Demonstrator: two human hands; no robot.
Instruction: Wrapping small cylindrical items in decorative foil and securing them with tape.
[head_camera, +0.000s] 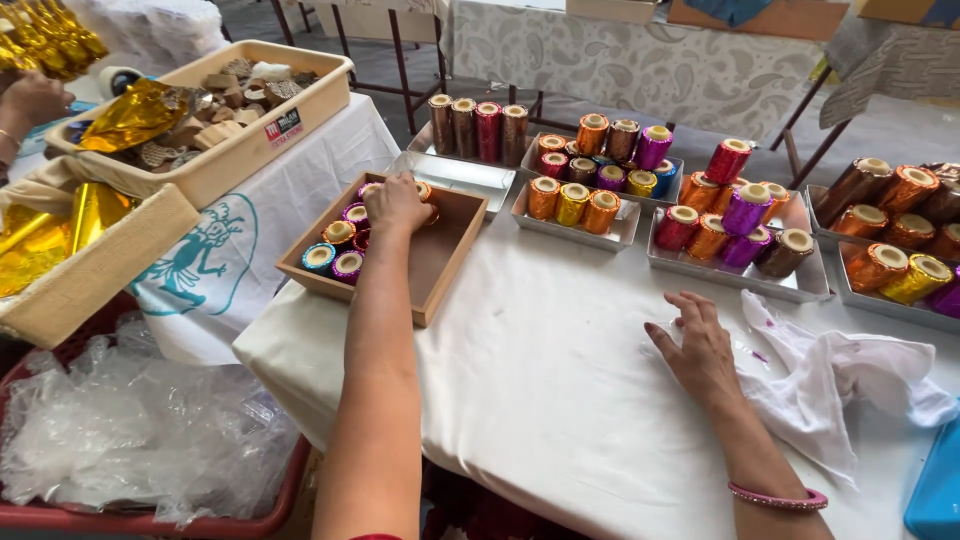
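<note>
the little foil cups (340, 245) sit in the left part of a brown wooden tray (440, 265), shiny rings of blue, purple and gold with pale tops. the tray rests on the white cloth of the surface (540, 380). the left hand (396, 203) reaches into the tray from above, its fingers curled down over one cup at the back; it looks like they hold it, but the hand hides the grip. the right hand (700, 345) lies flat on the cloth, well apart from the tray, with its fingers spread wide and holding nothing. a crumpled white cloth (840, 385) lies just beside it. behind are silver trays (600, 228) full of more foil cups in orange, red, purple and brown. to the left stands a beige tub (260, 140) with brown pieces and gold foil inside.
</note>
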